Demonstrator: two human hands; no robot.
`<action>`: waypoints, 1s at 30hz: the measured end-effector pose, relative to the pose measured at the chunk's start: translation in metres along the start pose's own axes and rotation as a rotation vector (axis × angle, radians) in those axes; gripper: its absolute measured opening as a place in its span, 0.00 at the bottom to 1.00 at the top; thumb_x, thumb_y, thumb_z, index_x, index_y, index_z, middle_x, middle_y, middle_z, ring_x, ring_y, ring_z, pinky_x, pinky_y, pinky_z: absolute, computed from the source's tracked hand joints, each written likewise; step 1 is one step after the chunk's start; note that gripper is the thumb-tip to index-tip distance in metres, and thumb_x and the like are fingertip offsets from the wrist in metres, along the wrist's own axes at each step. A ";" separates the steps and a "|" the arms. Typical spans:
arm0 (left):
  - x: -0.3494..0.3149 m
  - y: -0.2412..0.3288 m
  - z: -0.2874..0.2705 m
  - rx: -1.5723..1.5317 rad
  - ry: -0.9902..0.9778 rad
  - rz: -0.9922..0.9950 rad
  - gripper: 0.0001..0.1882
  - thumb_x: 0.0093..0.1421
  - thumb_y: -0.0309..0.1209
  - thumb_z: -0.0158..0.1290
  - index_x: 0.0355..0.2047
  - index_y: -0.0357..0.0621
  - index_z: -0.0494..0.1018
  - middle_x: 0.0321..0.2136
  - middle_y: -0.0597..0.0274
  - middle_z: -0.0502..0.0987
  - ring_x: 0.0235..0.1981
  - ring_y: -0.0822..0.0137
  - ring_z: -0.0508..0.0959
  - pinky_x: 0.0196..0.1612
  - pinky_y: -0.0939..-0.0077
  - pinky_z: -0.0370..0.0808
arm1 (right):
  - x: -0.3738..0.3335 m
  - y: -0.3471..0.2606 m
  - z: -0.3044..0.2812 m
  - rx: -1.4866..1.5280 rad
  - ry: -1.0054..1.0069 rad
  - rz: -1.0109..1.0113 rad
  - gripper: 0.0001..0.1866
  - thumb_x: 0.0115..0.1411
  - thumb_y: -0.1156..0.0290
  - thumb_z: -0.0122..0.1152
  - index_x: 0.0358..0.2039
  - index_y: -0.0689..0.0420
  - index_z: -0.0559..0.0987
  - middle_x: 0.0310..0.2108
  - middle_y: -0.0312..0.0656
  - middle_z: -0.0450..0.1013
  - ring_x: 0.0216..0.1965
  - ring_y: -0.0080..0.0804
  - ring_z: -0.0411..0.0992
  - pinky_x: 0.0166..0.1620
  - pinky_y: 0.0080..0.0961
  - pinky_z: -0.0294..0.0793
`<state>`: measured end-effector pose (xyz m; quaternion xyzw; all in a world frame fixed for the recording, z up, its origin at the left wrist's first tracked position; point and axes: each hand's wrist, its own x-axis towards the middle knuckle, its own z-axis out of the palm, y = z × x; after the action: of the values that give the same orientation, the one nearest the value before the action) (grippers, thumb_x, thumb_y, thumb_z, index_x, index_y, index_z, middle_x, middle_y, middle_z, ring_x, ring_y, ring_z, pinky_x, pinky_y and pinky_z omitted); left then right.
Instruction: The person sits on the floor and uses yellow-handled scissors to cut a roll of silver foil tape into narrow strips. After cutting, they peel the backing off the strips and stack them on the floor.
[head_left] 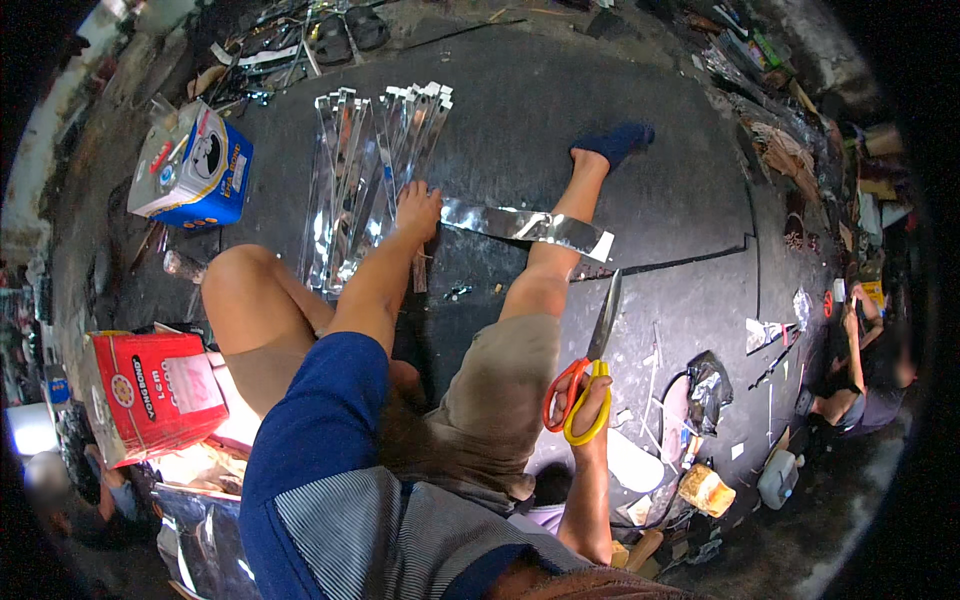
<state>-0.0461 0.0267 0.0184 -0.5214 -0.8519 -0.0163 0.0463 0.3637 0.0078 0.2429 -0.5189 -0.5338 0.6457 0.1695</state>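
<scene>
My right hand (588, 415) is closed on a pair of scissors (604, 340) with one red and one yellow handle. Their blades are together and point away from me. At the near end of a shiny silver strip (490, 218) is my left hand (418, 207), its fingers curled around that end. The strip stretches right across my shin, and its far end has a white patch. Just beyond and left of my left hand lie bundles of similar shiny strips (350, 170), fanned out on the dark floor mat (500, 90).
A blue and white tin (200, 165) stands at the left, with a red box (155, 395) nearer me. On the right are a black plastic bag (708, 385), a yellow block (706, 488) and a white jug (778, 478). Another person (860, 390) sits at the far right.
</scene>
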 end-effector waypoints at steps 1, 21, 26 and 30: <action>0.006 -0.009 -0.002 0.017 -0.103 0.087 0.21 0.52 0.37 0.57 0.45 0.44 0.68 0.45 0.49 0.71 0.49 0.48 0.72 0.52 0.58 0.70 | 0.001 0.002 0.002 0.027 -0.010 0.010 0.44 0.59 0.27 0.24 0.25 0.59 0.71 0.12 0.34 0.61 0.12 0.23 0.62 0.16 0.19 0.63; 0.018 -0.062 -0.036 -0.136 -0.579 0.215 0.26 0.47 0.25 0.53 0.50 0.40 0.69 0.37 0.40 0.78 0.41 0.50 0.80 0.39 0.59 0.77 | -0.009 -0.013 0.034 0.092 -0.233 -0.006 0.30 0.67 0.47 0.40 0.28 0.63 0.73 0.15 0.36 0.65 0.14 0.24 0.66 0.18 0.22 0.66; 0.064 -0.033 -0.187 -0.985 -0.739 -0.049 0.27 0.48 0.19 0.52 0.52 0.39 0.70 0.33 0.48 0.79 0.26 0.65 0.78 0.30 0.74 0.77 | -0.015 -0.037 0.042 0.081 -0.214 -0.057 0.32 0.67 0.45 0.33 0.27 0.62 0.71 0.13 0.36 0.62 0.13 0.24 0.63 0.18 0.21 0.64; 0.065 -0.025 -0.295 -1.602 -0.667 -0.154 0.24 0.53 0.18 0.50 0.52 0.39 0.70 0.37 0.53 0.79 0.27 0.75 0.75 0.29 0.84 0.75 | -0.025 -0.053 0.053 0.123 -0.301 -0.102 0.28 0.68 0.49 0.38 0.28 0.63 0.72 0.14 0.36 0.63 0.13 0.24 0.65 0.19 0.21 0.65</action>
<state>-0.0796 0.0503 0.3183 -0.3155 -0.5859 -0.4605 -0.5875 0.3105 -0.0191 0.2949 -0.3771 -0.5385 0.7381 0.1516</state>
